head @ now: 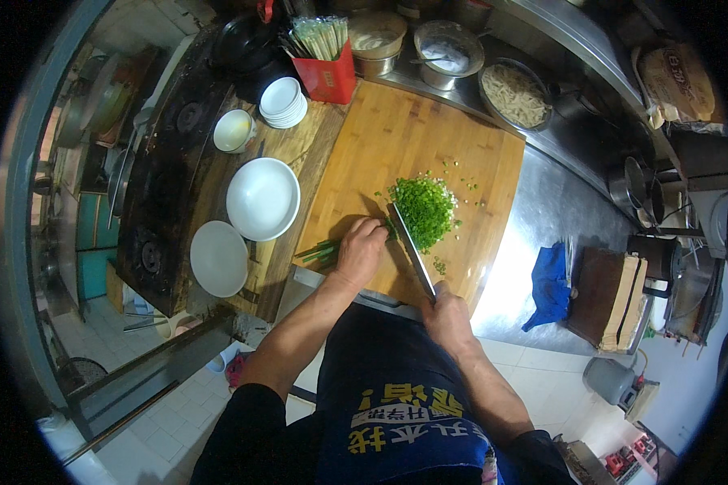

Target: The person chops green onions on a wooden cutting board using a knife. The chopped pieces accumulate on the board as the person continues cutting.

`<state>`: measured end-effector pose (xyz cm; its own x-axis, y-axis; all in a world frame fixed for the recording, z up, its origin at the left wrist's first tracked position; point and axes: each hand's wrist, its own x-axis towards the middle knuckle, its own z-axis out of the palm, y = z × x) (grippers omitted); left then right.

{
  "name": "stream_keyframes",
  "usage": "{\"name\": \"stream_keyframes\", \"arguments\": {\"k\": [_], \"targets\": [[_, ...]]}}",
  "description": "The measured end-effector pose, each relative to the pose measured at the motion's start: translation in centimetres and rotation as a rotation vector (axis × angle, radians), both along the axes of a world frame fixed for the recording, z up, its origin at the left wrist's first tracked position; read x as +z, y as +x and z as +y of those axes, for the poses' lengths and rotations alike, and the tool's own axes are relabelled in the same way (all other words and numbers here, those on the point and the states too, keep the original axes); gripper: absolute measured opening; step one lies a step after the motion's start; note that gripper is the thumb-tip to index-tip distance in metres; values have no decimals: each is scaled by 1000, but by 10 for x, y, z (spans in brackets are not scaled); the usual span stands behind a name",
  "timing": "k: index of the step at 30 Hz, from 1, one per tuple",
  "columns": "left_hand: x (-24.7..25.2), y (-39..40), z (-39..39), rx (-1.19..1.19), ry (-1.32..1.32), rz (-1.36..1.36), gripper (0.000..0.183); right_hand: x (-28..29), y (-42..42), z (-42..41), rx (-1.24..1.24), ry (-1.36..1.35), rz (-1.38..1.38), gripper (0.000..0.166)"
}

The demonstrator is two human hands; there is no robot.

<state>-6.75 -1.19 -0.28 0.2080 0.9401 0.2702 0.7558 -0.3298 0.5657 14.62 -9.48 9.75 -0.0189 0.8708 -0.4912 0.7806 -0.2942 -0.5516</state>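
Observation:
My left hand (362,250) presses a bunch of green onion stalks (318,250) against the bamboo cutting board (370,145), fingertips close to the blade. The uncut ends stick out to the left, past the hand. In my right hand (448,314) is the handle of a kitchen knife (414,251), mostly covered by the fingers. Its blade lies between the stalks and a heap of chopped green onion (423,209). Loose green bits are scattered on the board around the heap.
White bowls (263,199) and stacked small dishes (283,103) stand left of the board. Behind it are a red chopstick box (324,76), a metal bowl of white powder (448,54) and a bowl of pale strips (514,94). A blue cloth (549,285) lies right on the steel counter.

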Motion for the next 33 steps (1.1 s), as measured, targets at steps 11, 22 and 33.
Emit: {"name": "stream_keyframes", "arguments": {"k": [11, 22, 33], "targets": [[4, 0, 2, 4, 28, 34, 9, -4, 1, 0, 37, -22, -2, 21], [4, -3, 3, -33, -14, 47, 11, -15, -12, 20, 111, -32, -1, 21], [-4, -1, 5, -5, 4, -53, 17, -25, -1, 24, -22, 12, 81, 26]]}}
